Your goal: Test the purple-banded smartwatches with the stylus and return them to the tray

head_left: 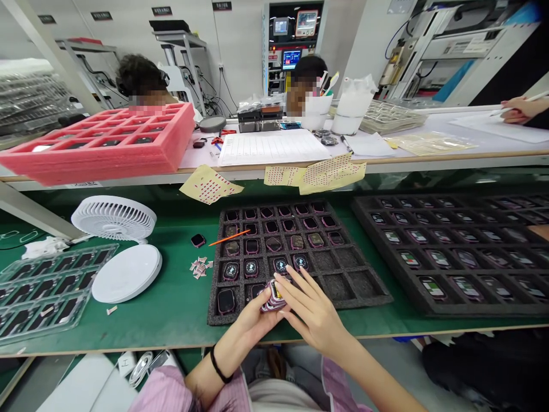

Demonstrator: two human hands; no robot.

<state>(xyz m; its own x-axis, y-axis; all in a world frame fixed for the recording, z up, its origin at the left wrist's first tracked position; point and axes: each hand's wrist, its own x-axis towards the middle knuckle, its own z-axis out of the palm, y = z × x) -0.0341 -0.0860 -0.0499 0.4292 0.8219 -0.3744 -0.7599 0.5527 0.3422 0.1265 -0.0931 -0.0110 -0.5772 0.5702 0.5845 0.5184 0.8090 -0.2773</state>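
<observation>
Stacked watch cases [271,297] rest in my left hand [256,316], its fingers curled round them above the front edge of the dark foam tray [364,284]. My right hand [309,297] lies over the stack, fingertips touching the upper case, which shows a yellow part inside. Several watches sit in the tray's compartments; some have lit dials, like the watch [251,267] in the fourth row. An orange stick [229,237] lies across the tray's left edge. Left of the tray are a single watch [198,240] and a small pile of pale pieces [200,267].
A white fan [114,220] stands at left beside clear plastic trays [64,286]. Another foam tray [412,286] of watches is at right. The shelf [429,160] holds a pink foam tray [171,143] and papers [274,147]. Two people sit behind; another person's hand [521,109] holds a pen.
</observation>
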